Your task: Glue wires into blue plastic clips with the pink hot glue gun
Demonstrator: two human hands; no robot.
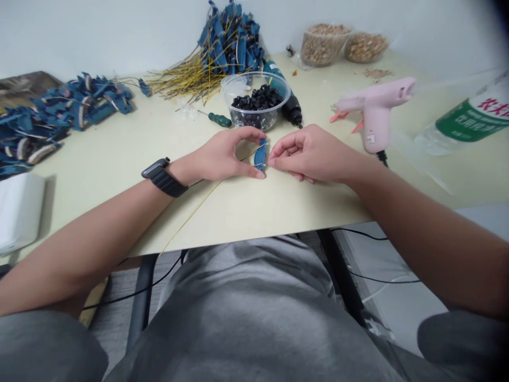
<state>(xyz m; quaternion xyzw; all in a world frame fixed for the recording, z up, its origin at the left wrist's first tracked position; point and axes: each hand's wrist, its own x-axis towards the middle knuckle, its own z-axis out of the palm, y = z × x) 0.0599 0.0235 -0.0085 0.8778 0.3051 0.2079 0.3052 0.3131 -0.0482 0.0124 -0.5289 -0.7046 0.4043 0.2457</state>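
My left hand (234, 154) grips a small blue plastic part (260, 154) by its two ends, thumb at the near end and fingers at the far one. A thin yellow wire (193, 214) runs from the part under my left hand and over the table's front edge. Just to the right of the part, my right hand (298, 155) has thumb and forefinger pinched together, close to the part's right side. Whatever sits between those fingertips is too small to make out.
Behind my hands stands a clear tub (256, 101) of black pieces, with a green screwdriver (219, 120) and a power driver (292, 109) beside it. Blue parts are heaped at the back (230, 42) and left (79, 101). A pink glue gun (376, 109) and a bottle (469, 119) stand right.
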